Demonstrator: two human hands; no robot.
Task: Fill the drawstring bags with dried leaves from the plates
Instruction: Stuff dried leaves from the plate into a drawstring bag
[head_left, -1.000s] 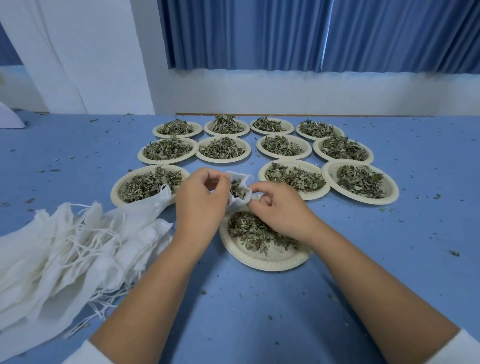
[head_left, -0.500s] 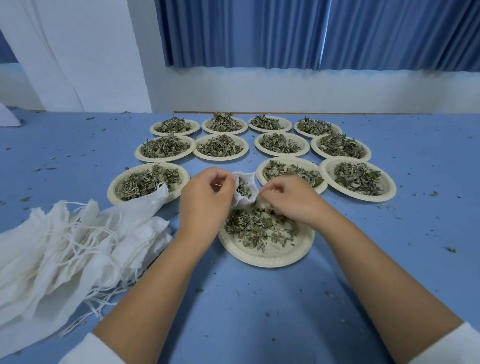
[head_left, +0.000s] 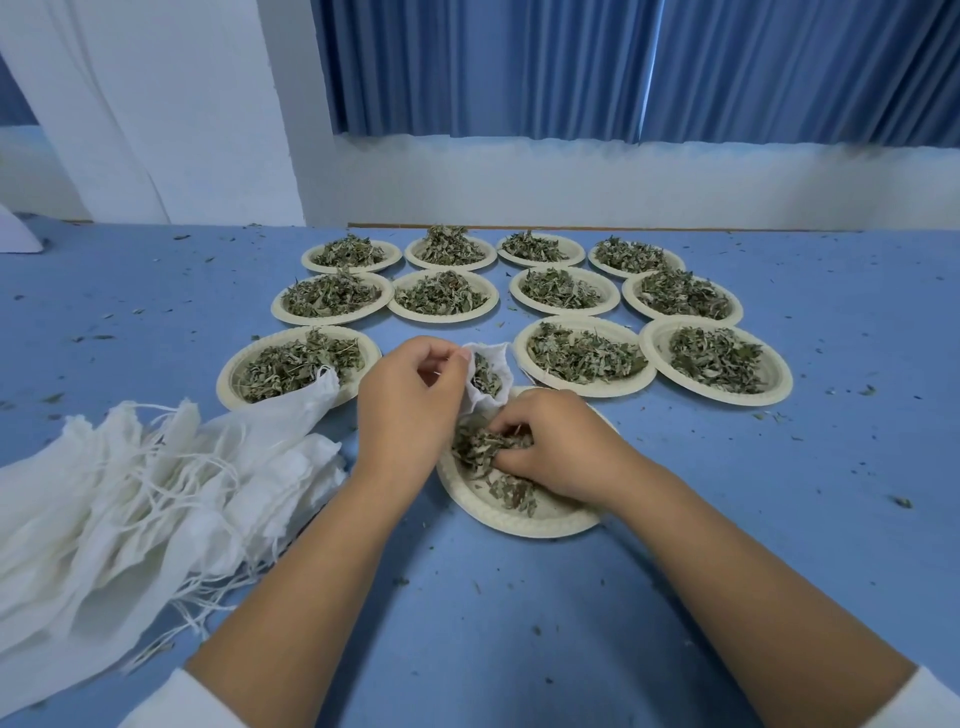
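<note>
My left hand (head_left: 410, 410) pinches the rim of a small white drawstring bag (head_left: 491, 376) and holds its mouth open; dried leaves show inside. Just below it lies the nearest paper plate (head_left: 519, 514), partly bare, with a heap of dried leaves (head_left: 483, 449) at its far side. My right hand (head_left: 556, 447) is down in that heap, its fingers curled round a clump of leaves. Both hands are over the near plate, a few centimetres apart.
Several more paper plates (head_left: 582, 356) heaped with dried leaves stand in rows behind, on the blue table (head_left: 519, 623). A pile of empty white drawstring bags (head_left: 130, 499) lies at the left, one corner over a plate (head_left: 296, 366). Leaf crumbs are scattered around.
My right hand has dropped from the bag's mouth down into the leaves on the near plate and gathered a clump. The left hand keeps holding the bag open.
</note>
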